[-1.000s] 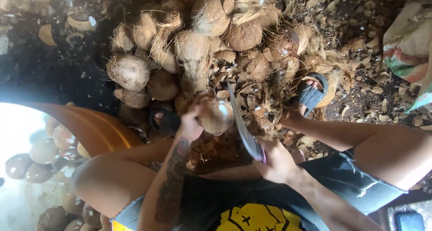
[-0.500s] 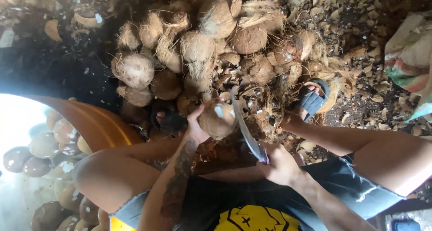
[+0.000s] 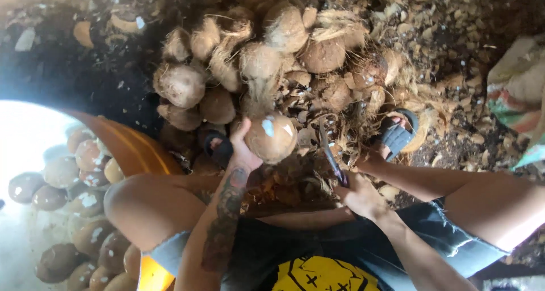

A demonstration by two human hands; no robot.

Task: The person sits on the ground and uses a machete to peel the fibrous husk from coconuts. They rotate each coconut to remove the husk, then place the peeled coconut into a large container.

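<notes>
My left hand (image 3: 243, 150) grips a round brown coconut (image 3: 272, 138) with white nicks in its shell, held out in front of my knees. My right hand (image 3: 359, 195) is closed on the handle of a long knife (image 3: 330, 155), whose blade points up and away just right of the coconut, apart from it. My feet in dark sandals rest on the ground on either side, the left foot (image 3: 218, 148) beside the coconut and the right foot (image 3: 395, 133) past the blade.
A heap of fibrous unpeeled coconuts (image 3: 261, 64) lies ahead of me. Husk scraps (image 3: 443, 36) cover the dirt ground. An orange tub (image 3: 133, 149) stands at my left, with several peeled coconuts (image 3: 79, 177) beside it. A patterned sack (image 3: 519, 92) sits at the right edge.
The knife has swung from lying against the coconut to standing off to its right. My left hand has turned the coconut and lifted it slightly.
</notes>
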